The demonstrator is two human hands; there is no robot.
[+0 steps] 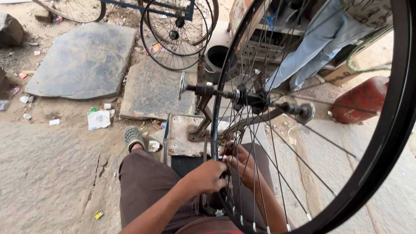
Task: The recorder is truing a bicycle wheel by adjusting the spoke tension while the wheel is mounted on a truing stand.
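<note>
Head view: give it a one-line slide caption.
Both hands, left hand and right hand, work at the spokes of a black bicycle wheel mounted on a stand.

The wheel rim (392,143) at right looks like glossy black metal with thin shiny wire spokes (277,173), its hub axle (242,97) dark greasy steel, while the stone slab (84,60) at upper left is rough, matt and dusty grey.
</note>
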